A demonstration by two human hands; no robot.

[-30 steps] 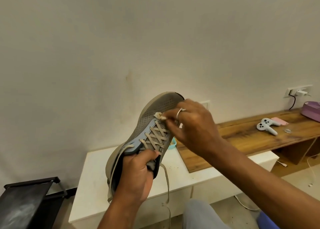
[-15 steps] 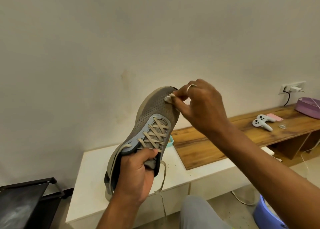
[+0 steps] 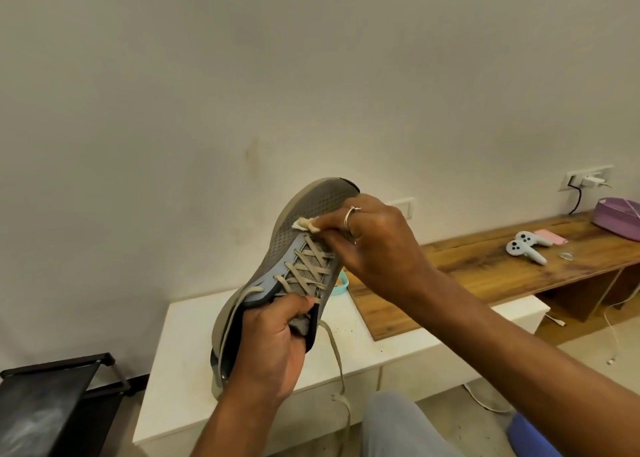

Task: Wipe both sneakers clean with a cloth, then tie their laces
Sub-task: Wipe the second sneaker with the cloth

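Cloth (image 3: pixel 304 224) slid back from toe, sneaker (image 3: pixel 304 248) aloft

White cabinet (image 3: pixel 194 345), low, against the wall: top bare save dark specks near its right end. Wooden bench top (image 3: pixel 485 266), its left end resting on the cabinet's right end. On the bench top, well right of the cabinet: two pale grey controllers (image 3: pixel 524 247), a pink flat item (image 3: pixel 550 237) just behind them, a purple container (image 3: pixel 618 217) farthest right.
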